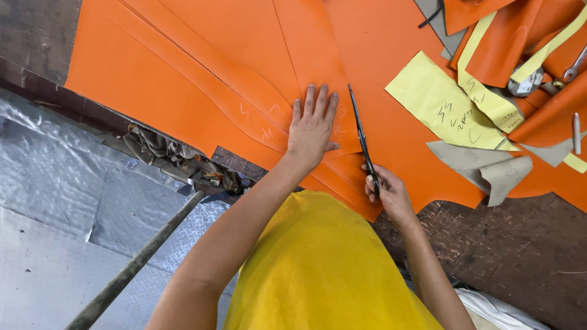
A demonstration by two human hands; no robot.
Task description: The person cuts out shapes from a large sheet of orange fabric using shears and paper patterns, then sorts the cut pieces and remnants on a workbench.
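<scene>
A big orange sheet of leather-like material [202, 67] covers the dark worktable. My left hand [312, 125] lies flat on it, fingers spread, pressing down a cut strip with chalk marks. Just to its right, my right hand [385, 190] grips the handles of black scissors [362, 139]. The blades point away from me along a cut line in the orange sheet. My yellow shirt fills the bottom middle of the view.
Yellow paper patterns [446, 104] and grey-beige pieces [495, 168] lie on orange offcuts at right, with a metal tool [576, 131]. The table edge [98, 116] runs diagonally at left, above a silver floor covering and a long pole [137, 263].
</scene>
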